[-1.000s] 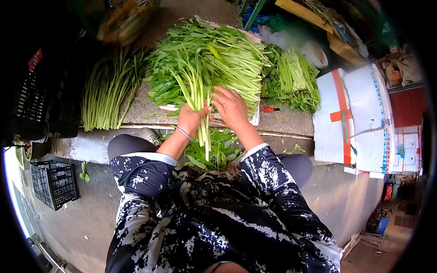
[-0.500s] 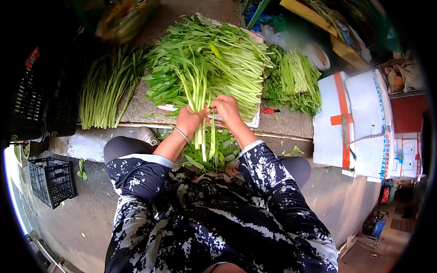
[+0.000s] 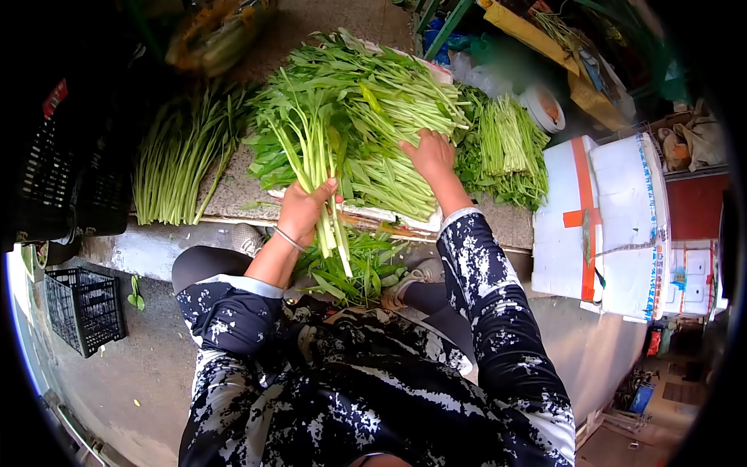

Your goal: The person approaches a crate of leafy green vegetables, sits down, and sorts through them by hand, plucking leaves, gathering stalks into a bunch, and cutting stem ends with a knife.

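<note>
My left hand (image 3: pixel 302 212) is wrapped around a small bunch of water spinach (image 3: pixel 315 156), its leaves pointing away from me and the cut ends hanging down toward my lap. Ahead lies a big heap of water spinach (image 3: pixel 405 101) on a white foam board, leaves to the left and stems to the right. At the stems on the right part of this heap, my right hand (image 3: pixel 433 156) rests with its fingers apart, holding nothing that I can see. Trimmed leaves (image 3: pixel 358 268) lie on the ground between my feet.
More water spinach (image 3: pixel 183 156) lies on the ledge at left, and a neat stack of stems (image 3: pixel 511 140) at right. White foam boxes (image 3: pixel 622 218) with orange tape stand far right. A black plastic crate (image 3: pixel 84 307) sits on the floor at left.
My right hand has left the bunch and moved up and right onto the heap. The left hand has shifted slightly left, still gripping the bunch. My right foot now shows.
</note>
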Available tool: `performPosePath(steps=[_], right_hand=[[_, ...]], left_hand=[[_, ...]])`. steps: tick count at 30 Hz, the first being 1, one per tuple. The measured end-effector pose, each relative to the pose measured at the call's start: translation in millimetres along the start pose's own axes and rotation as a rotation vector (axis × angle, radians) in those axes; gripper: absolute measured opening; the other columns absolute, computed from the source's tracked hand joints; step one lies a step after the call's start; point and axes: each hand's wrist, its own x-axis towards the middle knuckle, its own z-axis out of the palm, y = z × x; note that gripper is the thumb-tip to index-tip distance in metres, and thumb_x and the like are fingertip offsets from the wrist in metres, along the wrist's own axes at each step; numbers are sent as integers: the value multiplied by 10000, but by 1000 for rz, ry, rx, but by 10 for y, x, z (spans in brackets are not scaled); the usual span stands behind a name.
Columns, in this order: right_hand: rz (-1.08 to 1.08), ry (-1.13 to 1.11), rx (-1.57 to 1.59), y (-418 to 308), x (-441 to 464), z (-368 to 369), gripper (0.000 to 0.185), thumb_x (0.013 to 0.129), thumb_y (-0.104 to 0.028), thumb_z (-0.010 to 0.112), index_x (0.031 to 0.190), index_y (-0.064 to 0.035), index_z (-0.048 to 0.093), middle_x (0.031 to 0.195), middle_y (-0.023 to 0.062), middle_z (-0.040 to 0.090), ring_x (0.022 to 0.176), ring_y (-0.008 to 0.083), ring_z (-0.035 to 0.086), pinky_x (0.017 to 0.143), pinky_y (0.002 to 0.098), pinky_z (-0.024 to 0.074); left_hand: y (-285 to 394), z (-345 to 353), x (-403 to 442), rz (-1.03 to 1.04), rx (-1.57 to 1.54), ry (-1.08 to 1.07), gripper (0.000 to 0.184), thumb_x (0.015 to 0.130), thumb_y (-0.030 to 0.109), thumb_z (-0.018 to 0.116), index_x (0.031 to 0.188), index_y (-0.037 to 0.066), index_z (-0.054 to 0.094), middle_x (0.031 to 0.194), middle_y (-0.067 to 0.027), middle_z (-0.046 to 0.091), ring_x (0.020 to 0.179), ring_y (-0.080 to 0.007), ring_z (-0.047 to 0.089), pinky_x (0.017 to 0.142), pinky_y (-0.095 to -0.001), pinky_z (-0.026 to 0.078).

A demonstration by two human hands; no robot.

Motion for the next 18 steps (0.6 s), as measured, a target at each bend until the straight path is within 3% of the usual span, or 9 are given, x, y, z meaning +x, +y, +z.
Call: performPosePath(steps=[2, 3, 6, 10, 11, 14, 18], right_hand=[[-147, 210, -96, 190, 170, 273, 478, 764, -431, 562, 1066, -59, 557, 1105, 127, 543, 1085, 265, 441, 900, 439, 327], [-136, 2, -150, 220, 232, 284, 540, 754, -401, 580, 1180, -85, 481, 1171, 96, 499, 1123, 250, 399, 944, 462, 259], [-163, 1, -123, 216, 264, 376, 492, 730, -361, 613, 1142, -109, 520, 1126, 99, 523, 1115, 252, 404, 946, 466, 253], [-166, -1, -100, 130, 300, 109, 393, 700, -296, 635, 1053, -131, 585, 1089, 122, 529, 980, 280, 515, 845, 394, 394], [-187, 105, -59, 111, 251, 2, 378, 695, -288, 632, 1031, -120, 594, 1031, 133, 565, 903, 290, 559, 769, 365, 445], [-123, 51, -58, -13, 15, -488, 379, 689, -286, 632, 1025, -114, 596, 976, 138, 598, 896, 284, 570, 765, 369, 448], [-125, 248, -10, 128, -270, -909, 359, 690, -301, 638, 996, -116, 602, 887, 134, 624, 798, 281, 596, 689, 366, 461]], left_hand=[[10, -27, 45, 41, -57, 23, 138, 817, 103, 581, 927, 27, 546, 804, -49, 593, 620, -124, 557, 482, -235, 445], [30, -38, 72, 82, -118, 47, 131, 822, 110, 575, 925, 34, 547, 816, -48, 595, 635, -122, 557, 491, -229, 441], [153, -37, 76, 98, -220, 62, 121, 826, 105, 564, 928, 43, 545, 832, -47, 598, 649, -121, 556, 505, -223, 436], [188, -116, 142, 153, -280, 107, 107, 825, 92, 557, 920, 47, 539, 837, -60, 599, 652, -127, 559, 508, -219, 438], [203, -114, 143, 155, -282, 107, 107, 825, 92, 557, 920, 47, 539, 837, -60, 599, 652, -127, 559, 508, -219, 438], [252, -95, 128, 225, -340, 142, 114, 821, 83, 558, 926, 45, 531, 829, -58, 594, 647, -122, 554, 526, -208, 440], [242, -124, 135, 252, -372, 121, 107, 826, 78, 548, 930, 61, 529, 827, -55, 591, 660, -121, 555, 557, -215, 460]])
